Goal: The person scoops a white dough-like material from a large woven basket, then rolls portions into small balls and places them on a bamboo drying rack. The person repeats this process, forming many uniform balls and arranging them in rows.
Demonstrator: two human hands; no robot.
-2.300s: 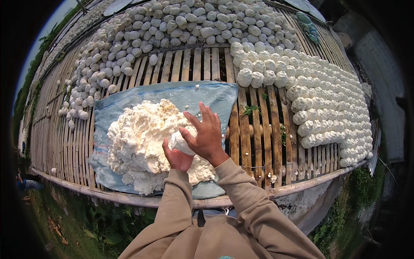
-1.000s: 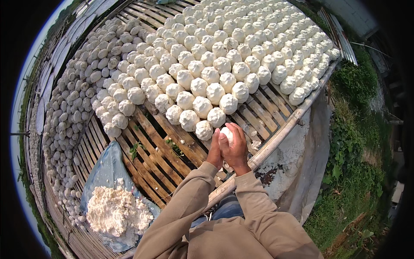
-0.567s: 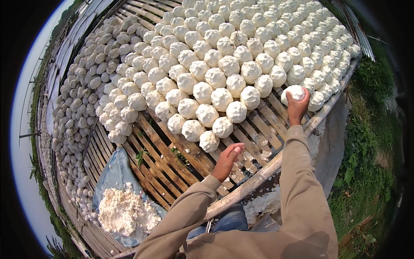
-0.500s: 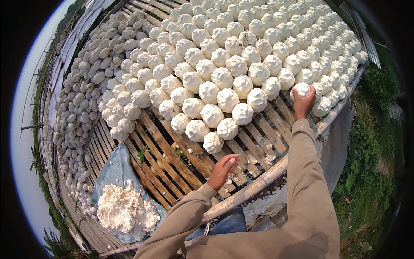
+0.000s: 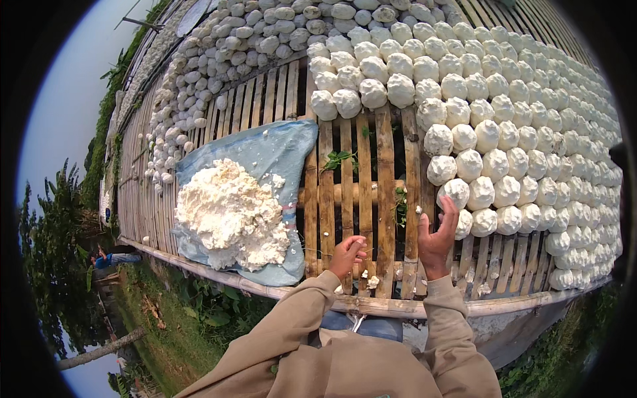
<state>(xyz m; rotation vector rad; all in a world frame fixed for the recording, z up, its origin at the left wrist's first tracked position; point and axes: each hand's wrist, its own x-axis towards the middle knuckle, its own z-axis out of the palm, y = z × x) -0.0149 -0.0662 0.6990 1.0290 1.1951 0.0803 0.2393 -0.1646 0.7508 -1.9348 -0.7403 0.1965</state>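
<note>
Hovering empty and open-fingered right of the crumbly dough heap [image 5: 232, 213], both hands [image 5: 348, 255] [image 5: 438, 237]; it looks soft, best scooped underneath.

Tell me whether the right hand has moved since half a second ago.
Yes. The right hand has drawn back from the far edge of the white balls to their near corner, empty and open.

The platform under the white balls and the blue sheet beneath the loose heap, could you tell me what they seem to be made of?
The platform looks like split bamboo: long tan slats with gaps, matt and weathered, edged by a round pole. The blue sheet appears to be woven plastic sacking, thin and creased with a faint sheen. The white balls seem a crumbly, chalky paste, like the heap.
</note>
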